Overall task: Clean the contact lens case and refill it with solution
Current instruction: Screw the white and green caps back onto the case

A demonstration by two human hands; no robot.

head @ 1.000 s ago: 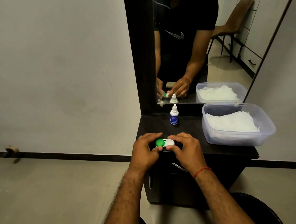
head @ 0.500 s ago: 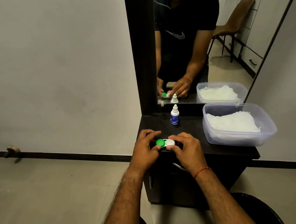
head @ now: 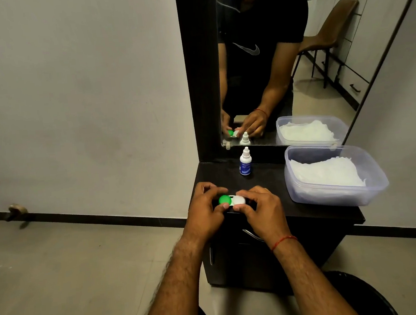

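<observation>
The contact lens case [head: 232,201] has one green cap and one white cap, both screwed on, and sits at the front edge of the dark cabinet top [head: 268,181]. My left hand [head: 205,211] grips its green side with thumb and fingers. The white side is pinched by my right hand [head: 261,209]. A small white solution bottle [head: 245,161] with a blue label and its cap on stands upright behind the case, near the mirror.
A clear plastic tub [head: 334,195] holding white tissues fills the right of the cabinet top. A mirror [head: 268,61] rises at the back. A wall is to the left, and a dark round bin [head: 365,294] stands on the floor below right.
Both hands have stayed on the case; the fingers shift only slightly around the caps. The bottle and tub have not moved.
</observation>
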